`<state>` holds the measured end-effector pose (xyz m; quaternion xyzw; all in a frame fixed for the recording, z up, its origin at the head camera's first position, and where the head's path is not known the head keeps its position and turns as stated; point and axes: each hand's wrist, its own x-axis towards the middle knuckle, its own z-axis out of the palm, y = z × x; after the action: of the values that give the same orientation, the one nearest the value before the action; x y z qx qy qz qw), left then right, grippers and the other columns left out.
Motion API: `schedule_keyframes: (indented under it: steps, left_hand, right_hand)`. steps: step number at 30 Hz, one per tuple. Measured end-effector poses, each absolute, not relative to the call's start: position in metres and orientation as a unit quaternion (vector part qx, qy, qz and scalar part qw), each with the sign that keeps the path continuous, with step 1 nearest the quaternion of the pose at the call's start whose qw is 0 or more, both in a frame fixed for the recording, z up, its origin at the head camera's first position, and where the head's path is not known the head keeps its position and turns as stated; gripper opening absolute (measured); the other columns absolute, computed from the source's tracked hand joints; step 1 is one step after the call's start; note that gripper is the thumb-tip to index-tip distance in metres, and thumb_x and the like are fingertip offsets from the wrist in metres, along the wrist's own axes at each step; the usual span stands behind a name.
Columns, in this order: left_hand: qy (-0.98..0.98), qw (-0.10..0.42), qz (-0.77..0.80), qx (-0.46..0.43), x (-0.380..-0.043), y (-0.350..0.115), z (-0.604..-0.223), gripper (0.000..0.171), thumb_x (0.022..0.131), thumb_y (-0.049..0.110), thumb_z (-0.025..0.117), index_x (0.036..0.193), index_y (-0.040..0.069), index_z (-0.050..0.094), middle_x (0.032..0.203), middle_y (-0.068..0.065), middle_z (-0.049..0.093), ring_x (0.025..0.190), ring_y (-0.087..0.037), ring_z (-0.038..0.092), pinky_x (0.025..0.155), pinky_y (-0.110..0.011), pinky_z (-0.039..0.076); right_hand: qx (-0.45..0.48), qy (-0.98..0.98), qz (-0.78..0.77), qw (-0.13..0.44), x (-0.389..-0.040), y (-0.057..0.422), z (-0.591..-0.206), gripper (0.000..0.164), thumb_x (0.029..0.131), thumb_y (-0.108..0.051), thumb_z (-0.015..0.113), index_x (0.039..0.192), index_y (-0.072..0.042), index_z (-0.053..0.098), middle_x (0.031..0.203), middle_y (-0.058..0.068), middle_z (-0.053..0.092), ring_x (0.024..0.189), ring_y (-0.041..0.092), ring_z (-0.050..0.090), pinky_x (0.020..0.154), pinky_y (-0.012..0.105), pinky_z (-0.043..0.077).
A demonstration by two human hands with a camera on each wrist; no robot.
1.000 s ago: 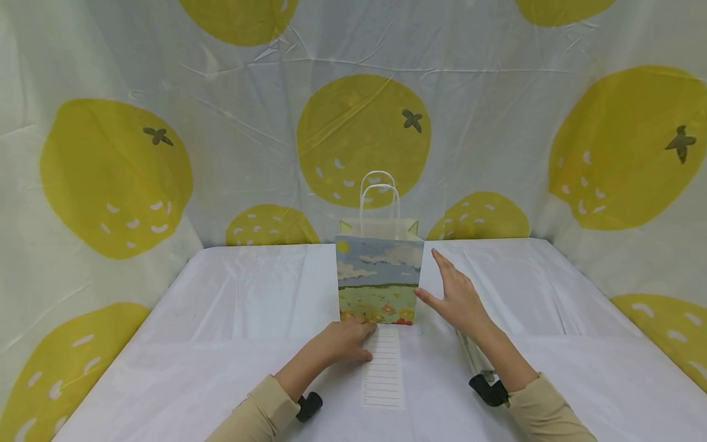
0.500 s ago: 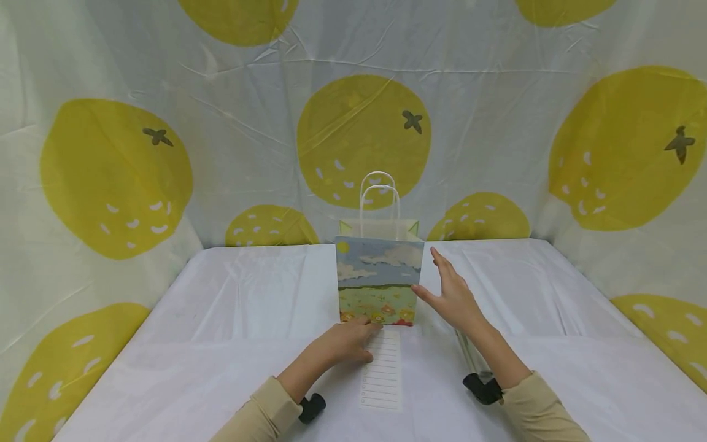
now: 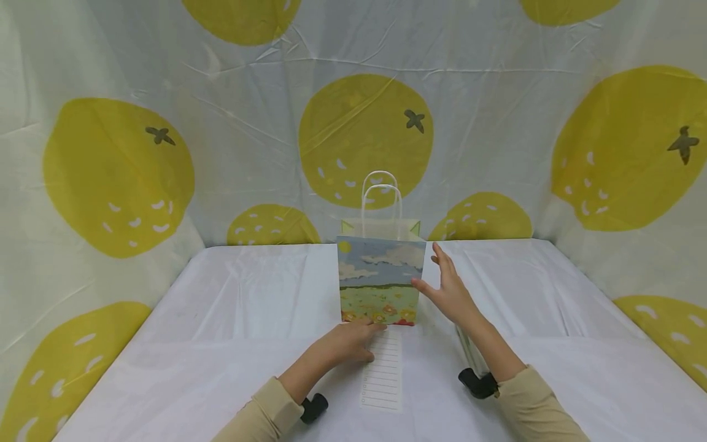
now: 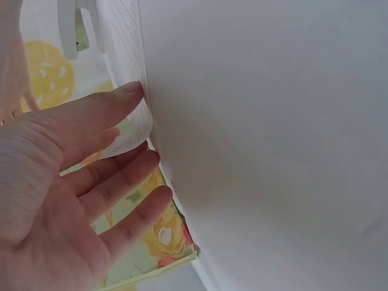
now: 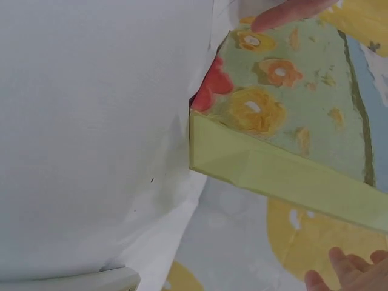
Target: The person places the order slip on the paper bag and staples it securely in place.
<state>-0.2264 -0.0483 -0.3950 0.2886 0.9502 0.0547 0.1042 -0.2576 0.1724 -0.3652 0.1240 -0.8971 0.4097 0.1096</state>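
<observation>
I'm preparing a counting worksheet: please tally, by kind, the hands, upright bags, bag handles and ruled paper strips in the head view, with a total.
Left hand and right hand: 2
Upright bag: 1
Bag handles: 2
Ruled paper strip: 1
Total: 6

The bag (image 3: 381, 279), printed with a flowery meadow under clouds, stood upright; the lined white paper (image 3: 381, 387) lay before it, one end curling up.

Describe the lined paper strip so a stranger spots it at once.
On the white table, find the standing bag with the painted meadow. Just on its near side lies the paper strip: narrow, white and ruled, unlike the colourful bag.
</observation>
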Motion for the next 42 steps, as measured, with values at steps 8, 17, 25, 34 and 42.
schedule_keyframes:
  steps: [8,17,25,34,42]
  left_hand:
    - [0.944,0.123,0.088,0.293,-0.226,-0.049,-0.395,0.060,0.082,0.021,0.067,0.136,0.023,0.042,0.139,-0.001,0.045,0.126,-0.016,0.045,0.098,-0.034,0.041]
    - [0.937,0.141,0.117,0.297,-0.225,-0.049,-0.397,0.056,0.083,0.011,0.065,0.133,0.030,0.045,0.138,-0.004,0.045,0.125,-0.018,0.046,0.093,-0.034,0.045]
    - [0.933,0.156,0.140,0.293,-0.224,-0.050,-0.397,0.055,0.084,0.006,0.061,0.130,0.032,0.048,0.140,-0.008,0.043,0.123,-0.021,0.048,0.091,-0.033,0.046]
    - [0.925,0.157,0.156,0.310,-0.222,-0.049,-0.399,0.057,0.083,0.000,0.058,0.132,0.028,0.046,0.137,0.001,0.047,0.126,-0.015,0.044,0.098,-0.031,0.042]
    - [0.921,0.161,0.167,0.313,-0.222,-0.049,-0.399,0.058,0.085,-0.002,0.057,0.134,0.024,0.044,0.138,0.001,0.046,0.128,-0.016,0.042,0.099,-0.032,0.041]
  right_hand:
    - [0.148,-0.855,0.488,0.099,-0.264,0.169,-0.357,0.087,0.089,-0.035,0.057,0.147,-0.015,-0.003,0.153,0.012,0.004,0.138,0.035,0.017,0.106,0.060,0.018]
    - [0.160,-0.846,0.500,0.092,-0.270,0.167,-0.355,0.086,0.089,-0.035,0.056,0.147,-0.018,-0.005,0.154,0.011,0.002,0.139,0.035,0.014,0.109,0.056,0.011]
    - [0.154,-0.844,0.505,0.096,-0.273,0.162,-0.351,0.089,0.088,-0.037,0.058,0.147,-0.018,-0.005,0.154,0.009,0.003,0.140,0.033,0.011,0.110,0.056,0.012]
    - [0.160,-0.838,0.511,0.103,-0.278,0.160,-0.346,0.089,0.087,-0.036,0.059,0.147,-0.017,-0.003,0.154,0.011,0.006,0.139,0.035,0.011,0.110,0.054,0.013]
    - [0.172,-0.834,0.513,0.108,-0.282,0.157,-0.336,0.091,0.086,-0.037,0.060,0.147,-0.019,-0.004,0.154,0.008,0.006,0.140,0.031,0.012,0.110,0.054,0.011]
